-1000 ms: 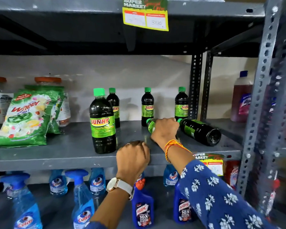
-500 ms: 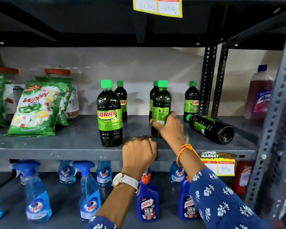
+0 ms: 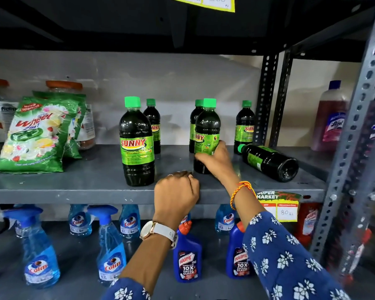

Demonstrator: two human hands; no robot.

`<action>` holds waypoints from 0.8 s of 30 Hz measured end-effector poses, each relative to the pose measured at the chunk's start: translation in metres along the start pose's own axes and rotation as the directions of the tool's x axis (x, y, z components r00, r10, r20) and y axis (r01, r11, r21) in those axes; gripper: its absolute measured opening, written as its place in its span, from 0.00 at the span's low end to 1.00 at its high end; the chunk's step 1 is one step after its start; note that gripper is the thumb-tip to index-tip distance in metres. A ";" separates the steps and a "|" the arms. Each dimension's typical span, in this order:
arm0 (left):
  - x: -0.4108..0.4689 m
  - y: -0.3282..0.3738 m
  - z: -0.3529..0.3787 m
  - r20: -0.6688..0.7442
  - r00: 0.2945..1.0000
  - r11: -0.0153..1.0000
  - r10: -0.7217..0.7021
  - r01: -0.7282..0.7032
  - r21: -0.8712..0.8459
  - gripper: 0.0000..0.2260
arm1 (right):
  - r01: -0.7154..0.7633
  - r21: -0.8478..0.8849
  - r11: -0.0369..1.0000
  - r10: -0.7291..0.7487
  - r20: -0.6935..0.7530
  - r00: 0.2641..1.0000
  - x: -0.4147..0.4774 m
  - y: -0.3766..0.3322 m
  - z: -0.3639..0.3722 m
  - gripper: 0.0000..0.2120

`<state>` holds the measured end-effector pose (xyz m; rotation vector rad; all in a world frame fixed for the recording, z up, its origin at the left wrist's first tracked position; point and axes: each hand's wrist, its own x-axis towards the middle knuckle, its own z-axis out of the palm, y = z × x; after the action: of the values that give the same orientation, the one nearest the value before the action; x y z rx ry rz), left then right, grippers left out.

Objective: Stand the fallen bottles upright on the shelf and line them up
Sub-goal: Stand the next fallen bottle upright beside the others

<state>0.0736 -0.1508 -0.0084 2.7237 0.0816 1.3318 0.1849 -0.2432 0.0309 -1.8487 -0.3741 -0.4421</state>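
Dark Sunny bottles with green caps stand on the grey shelf (image 3: 74, 180). My right hand (image 3: 217, 161) grips the lower half of one upright bottle (image 3: 207, 126) near the shelf's middle. Another upright bottle (image 3: 136, 144) stands at the front left of it. Three more stand at the back: one (image 3: 153, 118), one (image 3: 195, 120) half hidden behind the held bottle, and one (image 3: 245, 124) at the right. A fallen bottle (image 3: 268, 161) lies on its side at the right, base towards me. My left hand (image 3: 175, 193) rests as a fist on the shelf's front edge.
Green Wheel detergent packs (image 3: 33, 135) and jars (image 3: 64, 87) fill the shelf's left side. A perforated steel upright (image 3: 355, 126) stands at the right, with a pink Lizol bottle (image 3: 331, 118) beyond it. Colin sprays (image 3: 110, 252) and Harpic bottles (image 3: 187, 256) sit below.
My right hand has lifted a bottle that lay on its side and stood it upright on the shelf. My left hand has stayed on the shelf edge. The camera has moved closer.
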 end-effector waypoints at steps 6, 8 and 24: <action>0.000 -0.001 0.003 0.008 1.000 1.000 0.008 -0.008 0.001 0.13 | 0.086 -0.032 0.996 -0.088 -0.060 0.994 -0.002 0.001 -0.002 0.34; 0.000 -0.001 0.002 0.010 1.000 1.000 0.006 -0.006 -0.006 0.13 | 0.032 0.020 0.999 -0.031 -0.010 0.999 -0.002 0.001 -0.003 0.30; 0.000 -0.002 0.004 -0.014 1.000 1.000 0.007 -0.007 -0.009 0.12 | -0.013 0.166 0.986 0.010 0.021 1.000 -0.001 0.001 -0.005 0.28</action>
<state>0.0770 -0.1492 -0.0113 2.7100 0.0680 1.3502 0.1835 -0.2486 0.0311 -1.6934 -0.4016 -0.3739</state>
